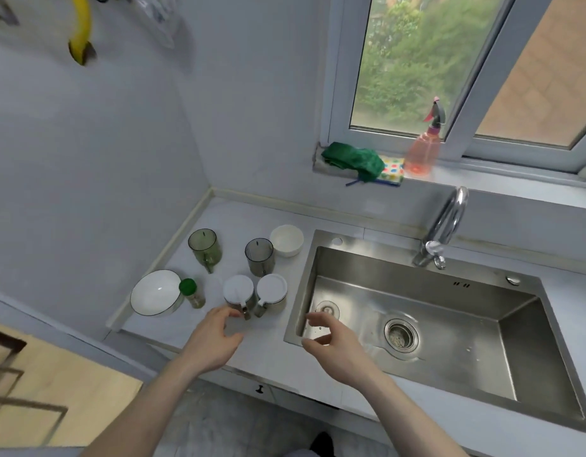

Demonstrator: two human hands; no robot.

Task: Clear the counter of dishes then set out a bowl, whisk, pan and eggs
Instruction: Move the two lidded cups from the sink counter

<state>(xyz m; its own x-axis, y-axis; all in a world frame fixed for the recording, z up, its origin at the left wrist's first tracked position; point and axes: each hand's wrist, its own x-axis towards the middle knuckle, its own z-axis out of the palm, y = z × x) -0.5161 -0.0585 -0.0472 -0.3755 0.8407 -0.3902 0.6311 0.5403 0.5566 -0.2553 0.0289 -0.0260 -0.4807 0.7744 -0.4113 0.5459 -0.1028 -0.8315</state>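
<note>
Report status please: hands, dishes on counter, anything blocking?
Left hand open, fingertips near left white-lid jar. Right hand open, empty, over sink edge. Bowls, cups, jars not yet cleared off counter. Nothing blocking.

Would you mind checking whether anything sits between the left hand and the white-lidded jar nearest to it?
Nothing visible does. The left hand reaches toward the left white-lidded jar, its fingers right at the jar's base. The second lidded jar stands to the right, and the green-capped bottle to the left, both outside that path.

Head-worn view (wide-angle), downward over counter [252, 344]
</note>
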